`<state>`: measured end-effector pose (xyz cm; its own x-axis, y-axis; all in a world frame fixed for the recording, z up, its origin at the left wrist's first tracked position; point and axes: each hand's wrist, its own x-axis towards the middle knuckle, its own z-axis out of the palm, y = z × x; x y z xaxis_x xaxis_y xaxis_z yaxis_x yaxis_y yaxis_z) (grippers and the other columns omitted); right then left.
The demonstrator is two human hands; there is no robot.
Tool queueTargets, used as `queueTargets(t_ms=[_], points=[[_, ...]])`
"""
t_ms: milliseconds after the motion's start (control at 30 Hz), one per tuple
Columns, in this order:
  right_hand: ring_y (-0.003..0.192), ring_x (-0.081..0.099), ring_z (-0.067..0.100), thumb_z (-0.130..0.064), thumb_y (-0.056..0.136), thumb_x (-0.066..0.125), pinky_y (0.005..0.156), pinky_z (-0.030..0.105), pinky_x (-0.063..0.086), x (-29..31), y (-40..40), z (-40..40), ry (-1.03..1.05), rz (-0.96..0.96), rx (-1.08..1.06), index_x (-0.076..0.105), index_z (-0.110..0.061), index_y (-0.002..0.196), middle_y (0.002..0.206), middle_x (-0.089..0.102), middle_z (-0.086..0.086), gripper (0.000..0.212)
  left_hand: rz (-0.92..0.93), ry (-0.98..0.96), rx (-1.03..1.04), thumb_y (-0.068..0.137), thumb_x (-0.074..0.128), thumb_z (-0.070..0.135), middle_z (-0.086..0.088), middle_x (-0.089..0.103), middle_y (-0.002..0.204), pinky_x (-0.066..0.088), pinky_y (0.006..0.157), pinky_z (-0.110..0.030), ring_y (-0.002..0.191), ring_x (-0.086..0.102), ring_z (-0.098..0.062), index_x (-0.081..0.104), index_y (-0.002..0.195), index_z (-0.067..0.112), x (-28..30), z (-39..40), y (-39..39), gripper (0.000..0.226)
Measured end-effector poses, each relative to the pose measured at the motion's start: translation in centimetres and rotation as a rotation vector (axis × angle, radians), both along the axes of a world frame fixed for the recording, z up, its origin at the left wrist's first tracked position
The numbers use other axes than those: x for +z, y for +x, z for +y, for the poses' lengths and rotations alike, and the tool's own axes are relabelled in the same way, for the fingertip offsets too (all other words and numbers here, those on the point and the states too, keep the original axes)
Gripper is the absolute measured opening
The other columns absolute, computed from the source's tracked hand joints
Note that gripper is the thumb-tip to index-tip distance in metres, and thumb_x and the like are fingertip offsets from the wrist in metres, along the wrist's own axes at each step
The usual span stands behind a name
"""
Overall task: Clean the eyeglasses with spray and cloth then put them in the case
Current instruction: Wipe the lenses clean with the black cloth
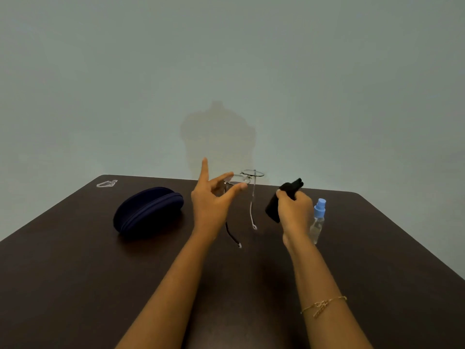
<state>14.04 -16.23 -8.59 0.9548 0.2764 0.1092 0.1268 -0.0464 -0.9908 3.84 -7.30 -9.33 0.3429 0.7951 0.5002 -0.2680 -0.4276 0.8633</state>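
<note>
Two thin-rimmed clear lenses, eyeglasses (247, 177) unfolded

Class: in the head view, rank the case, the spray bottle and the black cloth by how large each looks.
1. case, clearly largest.
2-3. spray bottle and black cloth: look alike; the right hand gripping the cloth hides part of it, so unranked.

So there's a dark brown table (75, 273) taking up the whole lower half, with rounded corners at the far end. Sitting near the far left corner is a small clear plastic thing (107, 183), can't tell what it is, too small. Behind it all a plain pale grey-green wall (100, 84) is filling the rest of the shot, and a faint shadow (219, 137) is showing on it just above the table's far edge.
</note>
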Motion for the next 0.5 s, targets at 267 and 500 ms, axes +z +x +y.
queueTargets(t_ms=[267,500], points=[[0.076,0.051,0.022,0.000,0.083,0.046,0.056,0.026,0.041,0.6,0.8,-0.9,0.083,-0.145,-0.140,0.042,-0.021,0.074,0.089,0.049,0.005,0.022,-0.204,-0.368,-0.362,0.063,0.070,0.028,-0.007,0.073,0.093,0.058,0.071,-0.022,0.089,0.070,-0.018,0.044,0.128,0.013,1.4,2.4,-2.3,0.071],[0.068,0.064,0.005,-0.041,0.088,0.047,0.066,0.027,0.043,0.8,1.2,-3.4,0.157,0.279,0.737,0.064,-0.016,0.096,0.104,0.072,0.005,0.032,-0.172,-0.377,-0.471,0.070,0.063,0.032,-0.008,0.073,0.100,0.057,0.074,-0.023,0.094,0.068,-0.018,0.057,0.115,0.011,0.3,3.1,-2.8,0.049]])
